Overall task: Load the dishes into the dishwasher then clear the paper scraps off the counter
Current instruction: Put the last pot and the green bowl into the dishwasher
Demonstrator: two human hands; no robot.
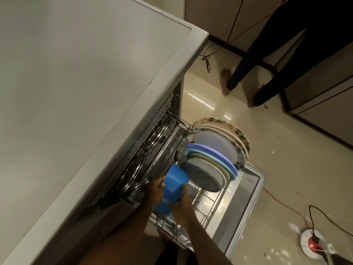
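Observation:
A stack of blue plastic bowls [172, 188] lies tilted on its side over the lower dishwasher rack [208, 209]. My left hand [154, 190] grips its near-left side and my right hand [181, 204] holds it from below right. Behind the bowls, several plates [219, 148] stand upright in the rack: a grey one in front, then light blue and purple ones, then patterned white ones. Steel plates [133, 178] sit further inside the dishwasher. The open dishwasher door [248, 197] lies flat under the rack.
The grey counter [76, 83] fills the left half of the view. Another person's legs [257, 69] stand on the tiled floor at upper right. Cables, a round power reel [313, 243] and white paper scraps [294, 226] lie on the floor at lower right.

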